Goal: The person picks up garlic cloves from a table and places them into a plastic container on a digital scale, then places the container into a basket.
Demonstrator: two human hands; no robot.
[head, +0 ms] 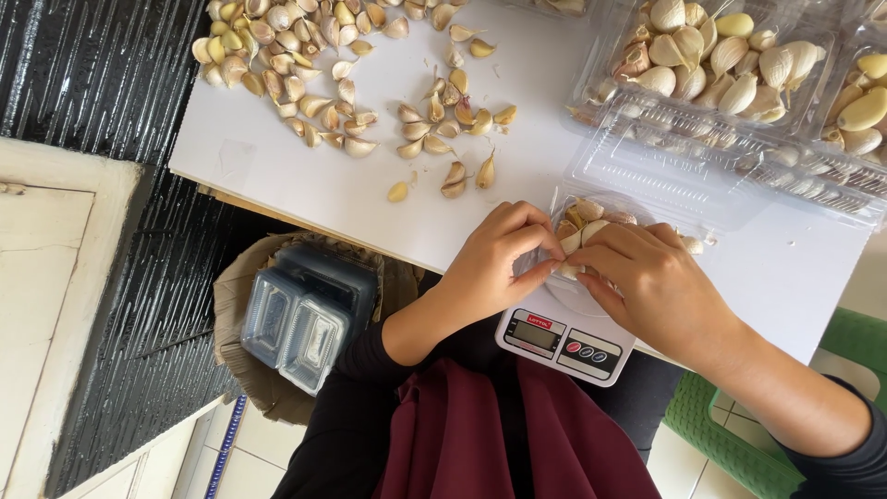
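A small clear plastic clamshell box (pixel 647 162) filled with garlic cloves (pixel 588 212) sits on a white digital kitchen scale (pixel 564 337) at the table's near edge. My left hand (pixel 499 263) and my right hand (pixel 651 282) meet over the box's near side, fingers curled and pinching the garlic cloves and the box's edge. The box's lid lies open towards the far side. Whether either hand holds a clove is hidden by the fingers.
Loose garlic cloves (pixel 296 65) lie heaped and scattered on the white table (pixel 305 176). Two more open clear boxes of garlic (pixel 721 55) stand at the far right. Below the table, a stack of empty clear boxes (pixel 300 319) sits in a brown container. A green stool (pixel 739 444) is at right.
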